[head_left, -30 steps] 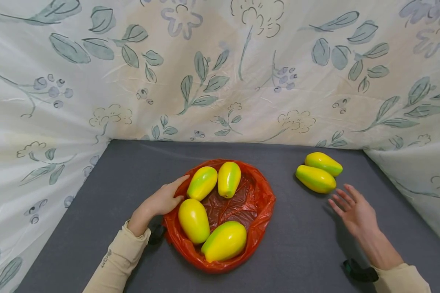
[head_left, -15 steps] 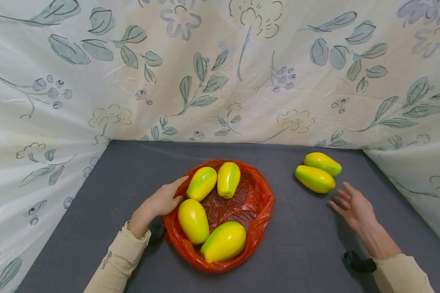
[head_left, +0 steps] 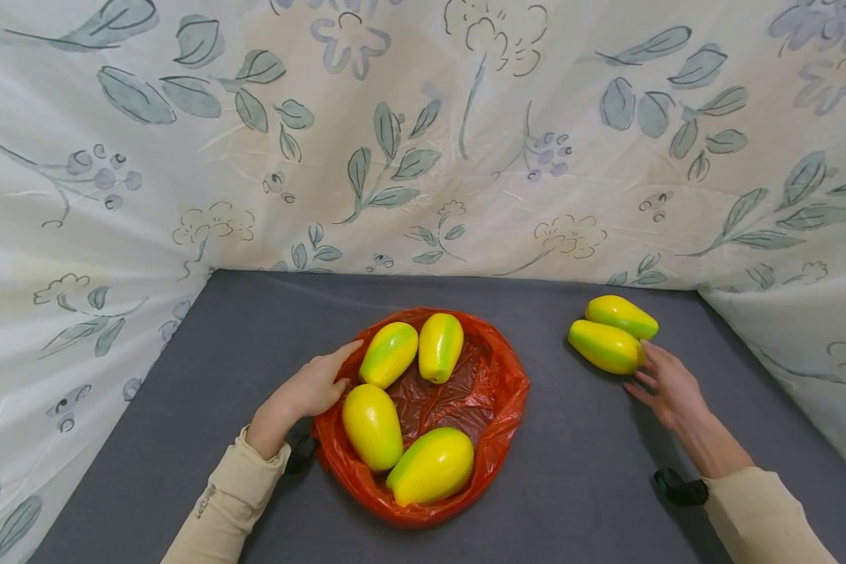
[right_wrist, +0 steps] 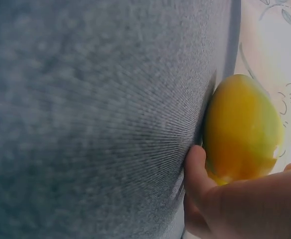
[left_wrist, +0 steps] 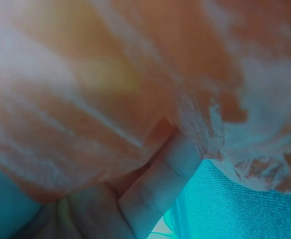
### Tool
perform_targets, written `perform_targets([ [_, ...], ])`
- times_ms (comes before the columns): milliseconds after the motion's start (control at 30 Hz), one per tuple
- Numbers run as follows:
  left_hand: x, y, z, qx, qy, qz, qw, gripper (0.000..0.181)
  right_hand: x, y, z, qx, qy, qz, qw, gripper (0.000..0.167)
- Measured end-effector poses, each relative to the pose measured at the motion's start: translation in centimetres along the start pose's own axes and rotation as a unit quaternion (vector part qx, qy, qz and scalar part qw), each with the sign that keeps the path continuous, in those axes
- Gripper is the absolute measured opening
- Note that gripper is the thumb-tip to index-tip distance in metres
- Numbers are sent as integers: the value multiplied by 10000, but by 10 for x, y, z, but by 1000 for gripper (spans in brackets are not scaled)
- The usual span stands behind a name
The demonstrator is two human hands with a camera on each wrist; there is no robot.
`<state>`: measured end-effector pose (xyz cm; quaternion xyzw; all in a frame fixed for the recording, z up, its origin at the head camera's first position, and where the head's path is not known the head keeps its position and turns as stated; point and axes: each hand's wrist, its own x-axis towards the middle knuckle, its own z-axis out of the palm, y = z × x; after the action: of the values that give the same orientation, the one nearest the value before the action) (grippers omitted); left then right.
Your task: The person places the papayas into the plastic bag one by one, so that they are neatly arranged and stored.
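A round red plastic bag with its rim rolled open holds several yellow-green fruits, one of them a fruit at its near side. The left hand rests on the bag's left rim; in the left wrist view a finger lies against the plastic. Two more fruits lie side by side at the right, the nearer fruit touching the farther fruit. At the right end of the nearer one is the right hand, fingers loosely bent and apart, not curled round it. The right wrist view shows a fruit just beyond the hand.
A dark grey cloth covers the table. Behind it and at both sides hangs a pale curtain printed with leaves and flowers. A black band is at the right wrist, and another at the left.
The right hand has moved up and left, up to the end of the nearer loose fruit. The left hand, bag and fruits have stayed in place.
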<state>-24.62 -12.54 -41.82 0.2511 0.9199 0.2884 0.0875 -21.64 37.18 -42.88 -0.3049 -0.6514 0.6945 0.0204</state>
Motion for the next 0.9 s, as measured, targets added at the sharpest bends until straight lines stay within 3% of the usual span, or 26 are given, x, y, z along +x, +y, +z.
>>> perform_targets([
  [500,2,-1,1,51,30,62,10000,60,3,-4,3,-127,-936,-127,9955,103],
  [900,2,-3,1,52,51,80,9999,60,2,-8,3,-321,-1044,-110,9940,105],
])
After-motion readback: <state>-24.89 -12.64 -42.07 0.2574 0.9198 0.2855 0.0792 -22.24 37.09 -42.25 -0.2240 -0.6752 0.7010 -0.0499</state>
